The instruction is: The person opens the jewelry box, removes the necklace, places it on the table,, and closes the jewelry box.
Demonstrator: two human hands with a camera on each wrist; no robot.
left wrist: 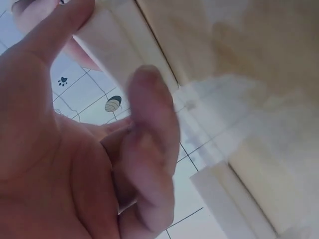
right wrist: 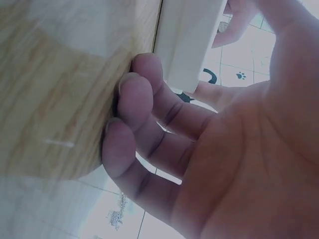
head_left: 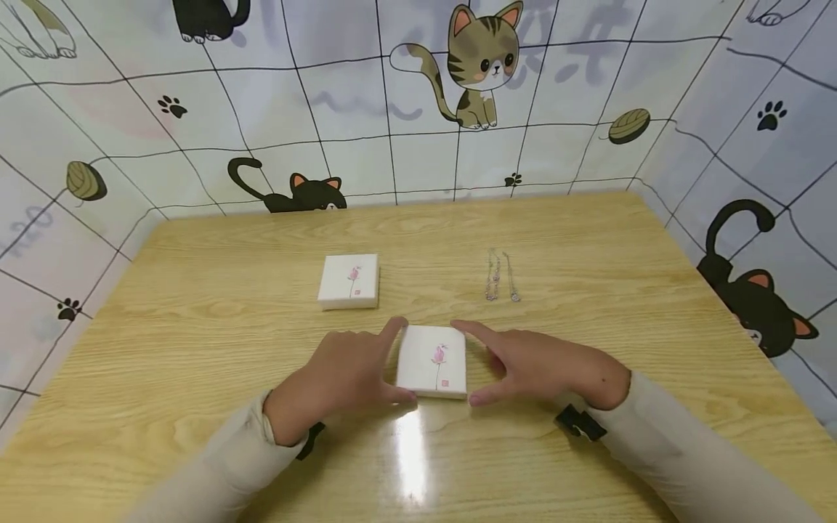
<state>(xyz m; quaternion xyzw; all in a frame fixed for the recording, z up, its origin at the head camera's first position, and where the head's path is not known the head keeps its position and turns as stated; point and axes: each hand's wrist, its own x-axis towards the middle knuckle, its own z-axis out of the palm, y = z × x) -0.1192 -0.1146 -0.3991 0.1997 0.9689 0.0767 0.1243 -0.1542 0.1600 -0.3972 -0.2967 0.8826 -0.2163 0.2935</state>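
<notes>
A small white gift box point(head_left: 425, 363) with a pink flower on its lid lies flat on the table between both hands. My left hand point(head_left: 353, 367) spans its left side, index fingertip at the far corner and thumb against the near edge; the other fingers curl loosely beside the box in the left wrist view. On the right side, my right hand point(head_left: 543, 363) has its index fingertip at the far corner. Its thumb tip stands just off the near corner. In the right wrist view, its other fingers point(right wrist: 134, 102) are bent with their tips at the tabletop.
A matching white box point(head_left: 349, 282) sits farther back on the left. Behind the right hand lie thin silver chains point(head_left: 500, 276), side by side. The wooden table point(head_left: 229, 283) meets a cat-print backdrop point(head_left: 353, 102) at the back and sides.
</notes>
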